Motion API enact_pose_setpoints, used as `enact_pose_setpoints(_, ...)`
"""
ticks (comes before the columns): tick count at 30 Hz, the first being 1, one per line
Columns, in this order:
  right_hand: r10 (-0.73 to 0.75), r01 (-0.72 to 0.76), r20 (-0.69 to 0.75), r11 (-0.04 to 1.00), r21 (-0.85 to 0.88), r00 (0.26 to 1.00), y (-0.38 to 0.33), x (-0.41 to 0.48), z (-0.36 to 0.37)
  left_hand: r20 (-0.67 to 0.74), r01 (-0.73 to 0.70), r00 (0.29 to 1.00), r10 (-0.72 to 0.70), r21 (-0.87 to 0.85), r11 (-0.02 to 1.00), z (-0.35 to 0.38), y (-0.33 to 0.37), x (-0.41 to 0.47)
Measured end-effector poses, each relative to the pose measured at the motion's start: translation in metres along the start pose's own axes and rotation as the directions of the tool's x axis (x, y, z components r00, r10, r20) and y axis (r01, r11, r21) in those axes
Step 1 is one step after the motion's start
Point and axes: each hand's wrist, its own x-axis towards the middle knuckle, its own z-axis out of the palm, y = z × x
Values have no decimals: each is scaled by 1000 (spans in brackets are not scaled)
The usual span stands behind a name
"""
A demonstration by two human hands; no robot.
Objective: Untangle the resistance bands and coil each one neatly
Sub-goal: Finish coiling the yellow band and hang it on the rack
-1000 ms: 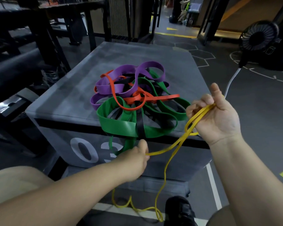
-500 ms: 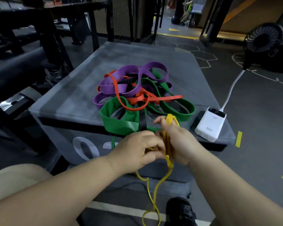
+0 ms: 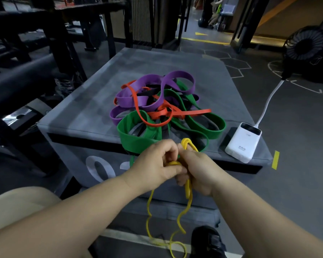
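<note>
Both hands meet before the box's near edge: left hand (image 3: 157, 164) and right hand (image 3: 198, 170) pinch the yellow resistance band (image 3: 188, 190), whose length hangs vertically toward the floor.

A grey padded foam box (image 3: 93, 112) with large pale numerals (image 3: 99, 170) on its near face fills the middle. On its near right corner lies a white rectangular power bank (image 3: 243, 142); a white cable (image 3: 268, 103) runs from it to the far right, toward a black round fan (image 3: 304, 43) on the dark floor. A short yellow tape strip (image 3: 275, 159) marks the floor just right of the box. Black metal rack frames (image 3: 52, 34) stand at the far left. A black shoe (image 3: 207, 241) shows at the near edge.
</note>
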Motion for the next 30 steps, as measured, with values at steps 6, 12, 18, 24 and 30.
enact_pose_setpoints(6, 35, -47, 113, 994, 104, 993, -9, -6, -7, -113, -89, 990, 89, 2, 996, -8, 5, 4)
enact_pose_setpoints(12, 113, -149, 306, 984, 97, 945, -13, -14, -9, -235, -105, 965, 119, 73, 992, -22, 2, 10)
enact_pose_setpoints(18, 116, -170, 377, 979, 114, 919, -18, -16, -12, -74, 43, 996, -60, -212, 976, -22, 2, 16)
enact_pose_setpoints(24, 80, -180, 483, 970, 164, 872, -18, -15, -18, 263, 217, 956, -130, -335, 917, -26, -5, 12)
enact_pose_setpoints(30, 53, -226, 631, 954, 197, 774, -21, -11, -28, 349, 209, 933, -91, -319, 924, -23, -2, 8)
